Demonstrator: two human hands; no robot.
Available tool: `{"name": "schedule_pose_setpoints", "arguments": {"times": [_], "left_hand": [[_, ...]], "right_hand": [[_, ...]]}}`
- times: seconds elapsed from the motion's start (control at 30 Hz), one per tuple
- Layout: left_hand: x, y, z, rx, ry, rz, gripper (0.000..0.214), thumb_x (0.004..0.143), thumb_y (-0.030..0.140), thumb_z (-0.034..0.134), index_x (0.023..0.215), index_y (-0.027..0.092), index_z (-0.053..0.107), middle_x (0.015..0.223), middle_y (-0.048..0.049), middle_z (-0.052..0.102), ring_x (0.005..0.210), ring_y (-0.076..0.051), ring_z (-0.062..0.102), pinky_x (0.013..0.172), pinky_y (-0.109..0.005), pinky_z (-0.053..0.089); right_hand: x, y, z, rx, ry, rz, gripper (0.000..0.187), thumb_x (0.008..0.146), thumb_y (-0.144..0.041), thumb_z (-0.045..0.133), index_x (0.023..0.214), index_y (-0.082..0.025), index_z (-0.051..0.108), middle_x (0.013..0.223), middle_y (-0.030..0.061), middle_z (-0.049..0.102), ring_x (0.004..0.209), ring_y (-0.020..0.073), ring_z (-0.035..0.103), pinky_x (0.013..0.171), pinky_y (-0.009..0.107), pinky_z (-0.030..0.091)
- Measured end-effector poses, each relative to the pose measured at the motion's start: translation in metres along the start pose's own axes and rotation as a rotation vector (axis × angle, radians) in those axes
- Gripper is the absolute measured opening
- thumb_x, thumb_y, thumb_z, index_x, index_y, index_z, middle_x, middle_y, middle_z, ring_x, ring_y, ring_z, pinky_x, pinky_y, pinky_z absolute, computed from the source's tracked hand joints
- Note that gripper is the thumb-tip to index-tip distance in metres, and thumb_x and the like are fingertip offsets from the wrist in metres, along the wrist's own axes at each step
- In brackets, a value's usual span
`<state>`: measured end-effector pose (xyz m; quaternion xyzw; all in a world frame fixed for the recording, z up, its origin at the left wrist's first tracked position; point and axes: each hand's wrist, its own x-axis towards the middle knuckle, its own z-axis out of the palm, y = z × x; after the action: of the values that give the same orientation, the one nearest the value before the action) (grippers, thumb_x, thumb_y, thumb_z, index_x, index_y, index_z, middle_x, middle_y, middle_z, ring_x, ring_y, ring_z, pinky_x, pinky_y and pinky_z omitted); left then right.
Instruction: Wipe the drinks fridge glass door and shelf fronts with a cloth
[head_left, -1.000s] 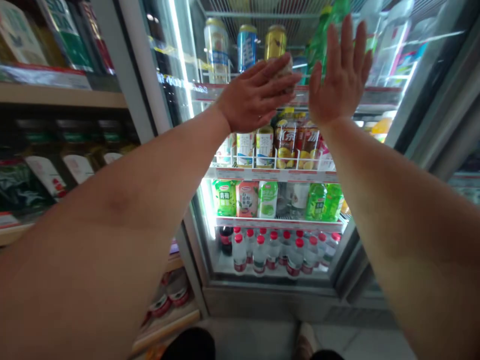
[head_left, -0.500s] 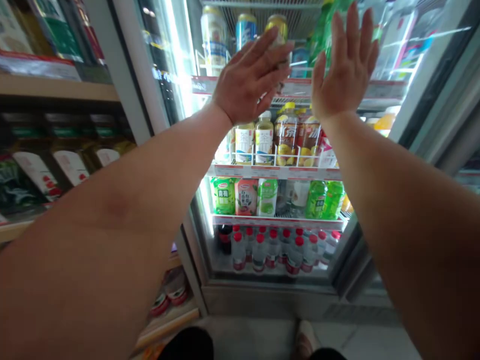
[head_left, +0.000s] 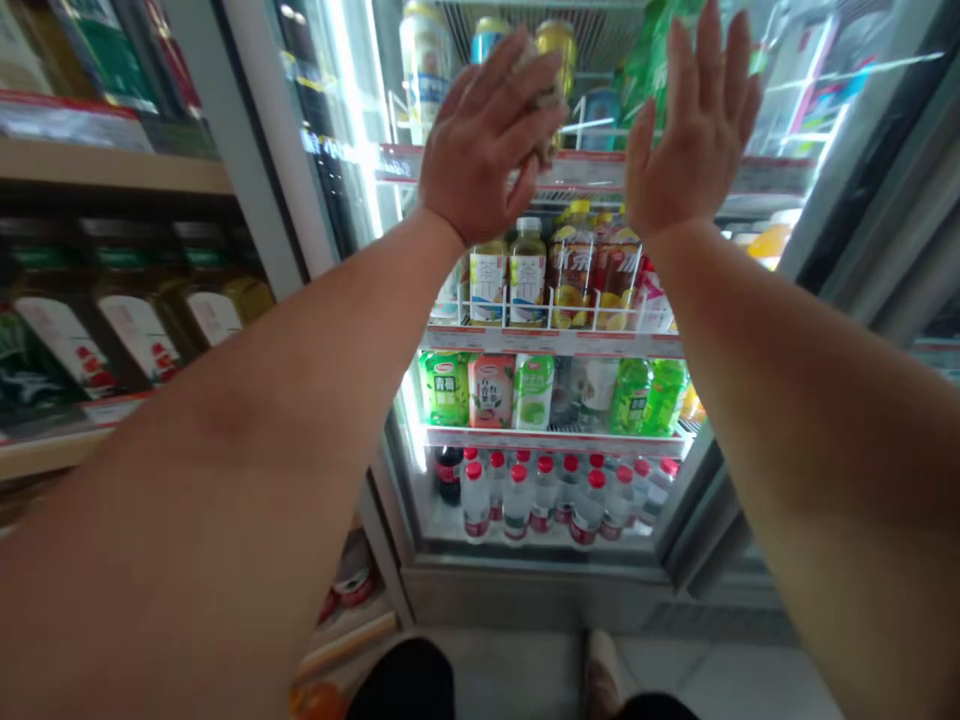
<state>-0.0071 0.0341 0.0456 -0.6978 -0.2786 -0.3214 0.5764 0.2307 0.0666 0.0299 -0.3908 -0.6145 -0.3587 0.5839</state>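
Under L hand [head_left: 480,150] flat grip: cloth [head_left: 541,92] on fridge glass [head_left: 420,200]; R hand [head_left: 694,130] open.

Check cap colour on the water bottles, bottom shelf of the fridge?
Red caps on the water bottles, clear bodies with red labels. The head view, the only one, shows them.

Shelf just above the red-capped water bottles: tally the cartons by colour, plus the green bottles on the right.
Green carton: 1
Pink carton: 1
Pale green carton: 1
Green bottles: 2
Total: 5
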Motion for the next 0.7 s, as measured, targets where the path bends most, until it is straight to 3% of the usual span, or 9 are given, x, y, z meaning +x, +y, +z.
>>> {"name": "schedule_pose_setpoints", "arguments": {"times": [0.13,0.2,0.23,0.33,0.4,0.43,0.57,0.6,0.7], "left_hand": [[0.004,-0.026,0.029,0.120,0.388,-0.557,0.048,0.095,0.026,0.041,0.141,0.027,0.053,0.159,0.0065,0.039,0.153,-0.018,0.015,0.130,-0.042,0.006],[0.003,-0.031,0.033,0.169,0.476,-0.690,0.048,0.096,0.027,0.039,0.141,0.027,0.052,0.156,0.0054,0.041,0.153,-0.015,0.013,0.130,-0.036,0.004],[0.002,-0.029,0.031,0.176,0.454,-0.634,0.049,0.095,0.028,0.041,0.142,0.027,0.052,0.156,0.0044,0.041,0.152,-0.016,0.016,0.129,-0.036,0.006],[-0.003,-0.012,0.013,0.126,0.190,-0.169,0.052,0.091,0.031,0.049,0.142,0.026,0.053,0.158,0.0030,0.040,0.151,-0.020,0.025,0.127,-0.041,0.021],[-0.003,-0.005,0.007,0.101,0.092,-0.046,0.050,0.091,0.031,0.050,0.141,0.028,0.054,0.159,0.0053,0.040,0.150,-0.021,0.027,0.125,-0.043,0.026],[-0.002,-0.007,0.008,0.114,0.102,-0.107,0.049,0.092,0.032,0.049,0.141,0.030,0.054,0.159,0.0066,0.039,0.150,-0.021,0.027,0.125,-0.043,0.026],[0.007,-0.025,0.026,0.225,0.341,-0.748,0.051,0.097,0.034,0.040,0.145,0.024,0.052,0.157,0.0026,0.040,0.151,-0.027,0.024,0.129,-0.042,0.011],[0.008,-0.026,0.027,0.231,0.364,-0.799,0.053,0.097,0.035,0.038,0.146,0.021,0.052,0.156,-0.0002,0.040,0.151,-0.029,0.023,0.130,-0.041,0.008],[0.003,-0.013,0.015,0.240,0.251,-0.497,0.057,0.095,0.033,0.042,0.149,0.020,0.050,0.158,-0.0030,0.040,0.149,-0.028,0.026,0.128,-0.040,0.015]], "right_hand": [[0.000,-0.001,0.000,0.005,0.005,-0.011,0.054,0.105,-0.026,0.039,0.158,-0.020,0.033,0.167,0.0047,0.028,0.156,0.0298,0.021,0.127,0.054,0.019],[0.000,-0.002,-0.001,-0.023,-0.025,0.007,0.055,0.104,-0.025,0.039,0.159,-0.019,0.031,0.168,0.0047,0.026,0.156,0.0299,0.020,0.127,0.056,0.019],[0.000,-0.002,-0.002,-0.035,-0.043,0.019,0.056,0.104,-0.024,0.039,0.159,-0.019,0.030,0.168,0.0044,0.025,0.156,0.0300,0.019,0.127,0.056,0.019],[-0.001,-0.003,-0.004,-0.031,-0.023,0.025,0.055,0.104,-0.026,0.039,0.158,-0.022,0.033,0.167,0.0013,0.028,0.156,0.0284,0.021,0.127,0.051,0.020],[-0.001,-0.003,-0.004,-0.022,-0.003,0.019,0.055,0.103,-0.026,0.040,0.158,-0.023,0.034,0.166,0.0006,0.029,0.156,0.0277,0.022,0.127,0.048,0.021],[-0.001,-0.003,-0.005,-0.022,-0.007,0.021,0.055,0.103,-0.026,0.040,0.158,-0.023,0.034,0.167,0.0005,0.029,0.156,0.0274,0.021,0.128,0.047,0.020],[0.002,-0.002,-0.004,-0.034,-0.085,0.044,0.060,0.101,-0.022,0.042,0.160,-0.020,0.030,0.168,0.0016,0.025,0.157,0.0289,0.017,0.128,0.050,0.017],[0.002,-0.001,-0.004,-0.027,-0.079,0.039,0.059,0.101,-0.023,0.042,0.159,-0.020,0.031,0.168,0.0016,0.025,0.156,0.0290,0.018,0.128,0.051,0.017],[0.000,-0.001,-0.003,0.003,-0.036,0.031,0.057,0.101,-0.024,0.041,0.158,-0.021,0.034,0.167,0.0007,0.028,0.156,0.0288,0.021,0.127,0.051,0.020]]}}
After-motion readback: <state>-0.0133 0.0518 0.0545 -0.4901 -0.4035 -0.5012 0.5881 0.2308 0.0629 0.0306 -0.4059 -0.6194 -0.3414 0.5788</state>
